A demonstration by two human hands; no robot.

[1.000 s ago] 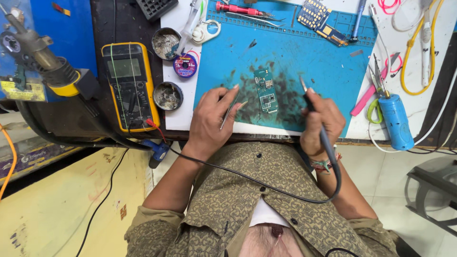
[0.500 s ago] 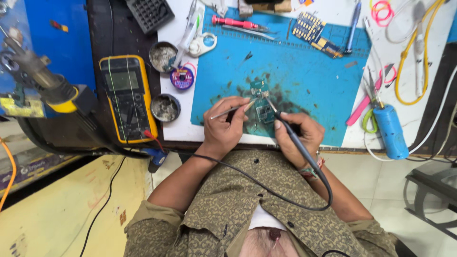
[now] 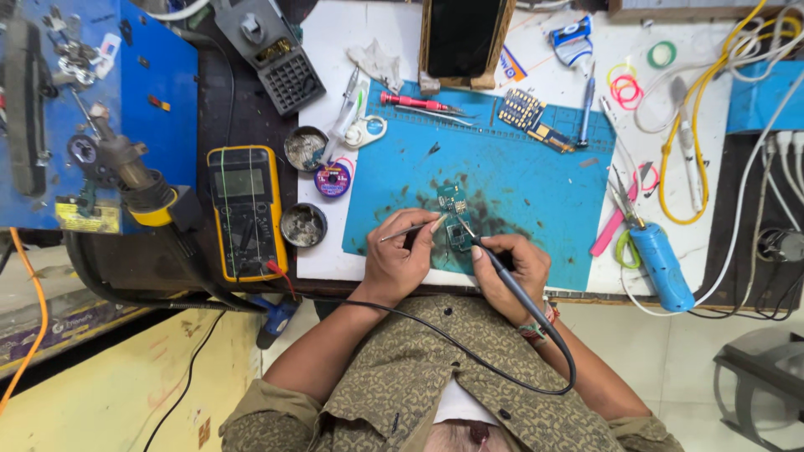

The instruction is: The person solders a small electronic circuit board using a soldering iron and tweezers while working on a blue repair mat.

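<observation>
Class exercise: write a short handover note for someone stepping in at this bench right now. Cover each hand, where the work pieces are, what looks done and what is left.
Left hand: holds tweezers, tips at the small circuit board.
Right hand: grips the soldering iron like a pen, tip on that board.
A second small board lies just beyond, both on the blue mat, which is soot-stained around them.
Yellow meter sits to the left, off the mat.
Done: board held in place, iron in contact.
Left: whether the joint is finished cannot be told; it is too small to see.
</observation>
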